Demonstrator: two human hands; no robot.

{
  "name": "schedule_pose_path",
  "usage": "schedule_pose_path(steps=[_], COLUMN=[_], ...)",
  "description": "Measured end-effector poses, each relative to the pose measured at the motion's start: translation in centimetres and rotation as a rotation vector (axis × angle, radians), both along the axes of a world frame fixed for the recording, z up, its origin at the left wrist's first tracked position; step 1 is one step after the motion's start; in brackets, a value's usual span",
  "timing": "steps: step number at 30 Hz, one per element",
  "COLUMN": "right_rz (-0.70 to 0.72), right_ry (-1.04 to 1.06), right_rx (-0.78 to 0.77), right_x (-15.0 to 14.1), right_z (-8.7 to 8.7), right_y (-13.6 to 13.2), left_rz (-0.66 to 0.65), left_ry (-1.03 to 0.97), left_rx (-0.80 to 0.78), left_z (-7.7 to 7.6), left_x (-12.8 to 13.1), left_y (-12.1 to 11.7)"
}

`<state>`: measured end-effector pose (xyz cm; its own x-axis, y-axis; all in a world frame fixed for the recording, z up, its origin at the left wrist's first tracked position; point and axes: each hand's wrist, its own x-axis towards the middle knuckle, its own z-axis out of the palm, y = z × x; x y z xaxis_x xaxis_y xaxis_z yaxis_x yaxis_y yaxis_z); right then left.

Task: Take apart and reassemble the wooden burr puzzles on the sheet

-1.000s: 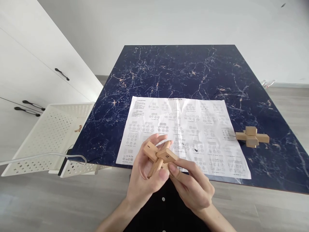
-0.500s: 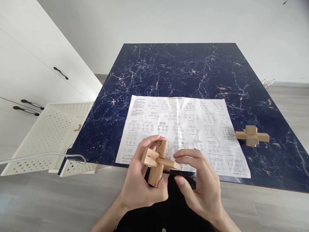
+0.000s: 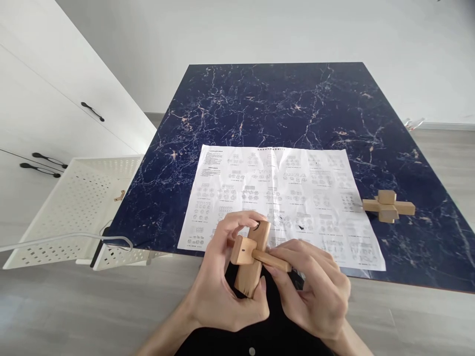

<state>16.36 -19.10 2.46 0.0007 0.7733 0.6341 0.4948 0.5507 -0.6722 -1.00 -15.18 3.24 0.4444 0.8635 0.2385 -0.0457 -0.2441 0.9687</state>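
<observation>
A wooden burr puzzle of interlocking pale bars is held over the table's near edge. My left hand is closed round it, fingers at the top end and thumb at the bottom of the long upright bar. Dark pen marks show on that bar's ends. My right hand pinches the bar that sticks out to the right between thumb and fingers. Beneath and beyond the hands lies a creased white instruction sheet printed with small diagrams.
Another cross-shaped wooden puzzle rests at the sheet's right edge on the dark blue marbled table. Left of the table stand a white perforated bin and a white cabinet. A white cable crosses the bin.
My right hand has closed from apart onto the right-hand bar. The puzzle in my left hand has shifted slightly right and down, and turned a little.
</observation>
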Motion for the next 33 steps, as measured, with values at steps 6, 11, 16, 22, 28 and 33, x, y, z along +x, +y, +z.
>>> schedule_pose_path(steps=[6,11,16,22,28,33], right_rz=[-0.029,-0.057,0.038,0.093,0.1,0.149], right_ry=[0.006,0.008,0.036,0.016,0.039,0.106], right_rx=[-0.031,0.01,0.007,0.009,-0.018,-0.091], right_x=[-0.1,-0.4,-0.4,-0.1,-0.1,0.1], right_z=[-0.1,-0.4,-0.6,-0.7,-0.9,-1.2], right_y=[0.1,0.1,0.0,-0.3,-0.1,0.3], left_rz=[-0.018,0.01,0.012,-0.05,-0.079,-0.053], left_ry=[0.021,0.056,-0.028,-0.116,-0.047,-0.084], left_rx=[0.01,0.022,0.014,-0.088,-0.178,-0.136], left_z=[0.7,0.8,0.3,0.3,-0.1,-0.9], left_x=[-0.1,-0.1,-0.2,-0.7,-1.2,-1.0], left_y=[0.5,0.7,0.9,1.2,1.6,2.1])
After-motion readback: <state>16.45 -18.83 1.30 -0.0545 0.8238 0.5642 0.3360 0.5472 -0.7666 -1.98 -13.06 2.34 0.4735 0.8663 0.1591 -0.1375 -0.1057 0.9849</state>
